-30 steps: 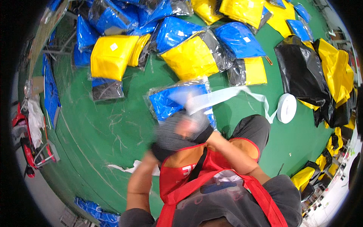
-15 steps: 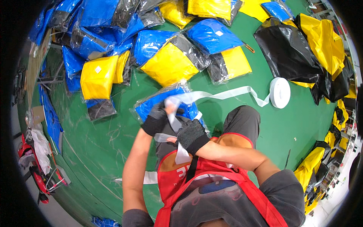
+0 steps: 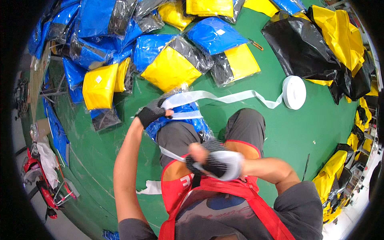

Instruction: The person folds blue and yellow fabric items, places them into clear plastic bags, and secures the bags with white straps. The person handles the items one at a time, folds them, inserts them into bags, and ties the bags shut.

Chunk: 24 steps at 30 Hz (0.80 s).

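My left hand, in a black half-finger glove, is closed on a white ribbon. The band runs to the right in loose waves from these fingers to its white roll lying on the green surface. Low over my lap, my right hand is gloved alike and smeared by motion. Its fingers look curled round more of the ribbon, which trails left from it and covers the back of the hand near the wrist. Beyond my knees lies a blue packet in clear plastic, partly hidden by the ribbon and left hand.
Blue packets and yellow packets in clear plastic heap up at the far side. An orange cutter lies beside them. Black sheeting and yellow sheeting spread at the far right. A white scrap lies left of my lap.
My hands were close together at the ribbon and are now apart. The left has moved left, and the right has come down toward my lap, drawing ribbon with it.
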Tool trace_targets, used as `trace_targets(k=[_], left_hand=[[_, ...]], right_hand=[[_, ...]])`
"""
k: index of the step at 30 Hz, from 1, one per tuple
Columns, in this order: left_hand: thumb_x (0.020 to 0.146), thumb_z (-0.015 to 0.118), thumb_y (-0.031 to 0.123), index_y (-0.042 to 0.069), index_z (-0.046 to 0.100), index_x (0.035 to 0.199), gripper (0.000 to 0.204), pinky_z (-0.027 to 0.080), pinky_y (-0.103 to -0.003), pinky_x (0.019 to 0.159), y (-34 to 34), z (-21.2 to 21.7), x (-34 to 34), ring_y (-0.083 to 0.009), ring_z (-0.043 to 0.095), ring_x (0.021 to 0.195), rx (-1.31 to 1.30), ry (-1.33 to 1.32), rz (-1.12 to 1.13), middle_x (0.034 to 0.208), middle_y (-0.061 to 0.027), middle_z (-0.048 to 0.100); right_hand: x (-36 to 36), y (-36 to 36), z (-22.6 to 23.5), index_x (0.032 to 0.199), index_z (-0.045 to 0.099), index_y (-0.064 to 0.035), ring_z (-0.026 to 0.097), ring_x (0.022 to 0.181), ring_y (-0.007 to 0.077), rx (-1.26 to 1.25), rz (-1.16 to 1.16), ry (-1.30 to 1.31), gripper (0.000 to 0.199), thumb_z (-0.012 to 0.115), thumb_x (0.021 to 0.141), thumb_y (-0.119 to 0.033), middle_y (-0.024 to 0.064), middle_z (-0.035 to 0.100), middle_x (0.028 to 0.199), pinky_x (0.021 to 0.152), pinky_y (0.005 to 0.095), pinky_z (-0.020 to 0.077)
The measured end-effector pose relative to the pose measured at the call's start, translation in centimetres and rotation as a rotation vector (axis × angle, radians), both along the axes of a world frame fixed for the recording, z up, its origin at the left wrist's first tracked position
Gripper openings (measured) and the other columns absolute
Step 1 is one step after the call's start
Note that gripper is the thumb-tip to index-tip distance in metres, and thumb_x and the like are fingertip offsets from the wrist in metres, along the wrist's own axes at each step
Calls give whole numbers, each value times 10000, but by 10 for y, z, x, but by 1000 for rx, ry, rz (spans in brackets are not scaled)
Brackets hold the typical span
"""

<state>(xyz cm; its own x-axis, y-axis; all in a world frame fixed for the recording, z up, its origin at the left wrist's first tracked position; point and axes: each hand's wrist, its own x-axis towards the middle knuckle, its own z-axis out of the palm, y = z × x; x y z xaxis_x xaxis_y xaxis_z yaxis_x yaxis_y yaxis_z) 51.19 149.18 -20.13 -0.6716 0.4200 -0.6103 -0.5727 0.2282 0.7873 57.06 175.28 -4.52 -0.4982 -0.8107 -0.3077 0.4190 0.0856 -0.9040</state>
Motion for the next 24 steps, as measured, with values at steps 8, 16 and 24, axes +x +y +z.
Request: trace_targets(k=[8,16,24], left_hand=[[783,711,259,24,616,1012,341,464,-245,704,49,70,-7,-92,567,797,127,188,285,895,-56,616],[926,431,437,97,691,687,490,496,-357,624,77,135,145,-278,624,610,-154,114,-491,625,-120,623],[788,636,431,68,597,649,391,424,-445,520,37,50,187,-337,575,560,-964,628,13,618,-154,590]], right_hand=[[-33,64,27,827,547,-55,567,652,280,17,-173,276,167,559,838,-222,129,530,688,591,395,442],[-131,-96,-150,788,612,-59,521,655,191,-49,-351,349,448,464,919,-460,39,525,661,596,323,408],[-121,-134,-201,1142,538,-14,551,1060,192,30,-302,155,325,634,857,-137,126,576,1144,896,291,440]])
